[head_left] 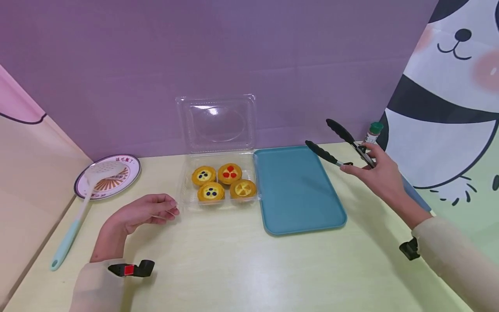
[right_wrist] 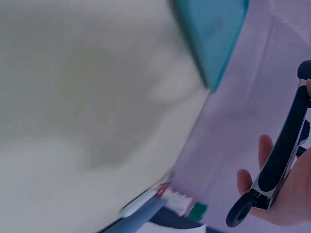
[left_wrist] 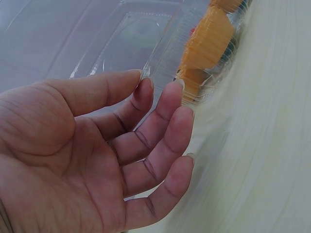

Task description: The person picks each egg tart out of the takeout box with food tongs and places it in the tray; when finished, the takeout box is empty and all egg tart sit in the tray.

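Note:
My right hand [head_left: 383,173] holds a pair of tongs [head_left: 341,131] above the tray's right side. Their two black ends stand spread apart, with nothing between them. In the right wrist view a black handle with a hanging loop [right_wrist: 238,208] lies along the palm. My left hand [head_left: 150,209] is beside the left front corner of a clear plastic box [head_left: 187,182], its fingers loosely bent. From the left wrist, thumb and index fingertip overlap the box's edge. Several egg tarts [head_left: 211,192] with blue, red or plain yellow tops sit in the box. Its clear lid [head_left: 220,123] stands raised behind.
A blue-green tray [head_left: 300,190] lies right of the box. At the left, a white slotted skimmer with a mint handle [head_left: 66,245] leans across a patterned plate [head_left: 132,175]. Behind my right hand are a green-capped bottle [head_left: 372,133] and a blue handle [head_left: 417,193]. A purple backdrop [head_left: 296,65] closes off the rear.

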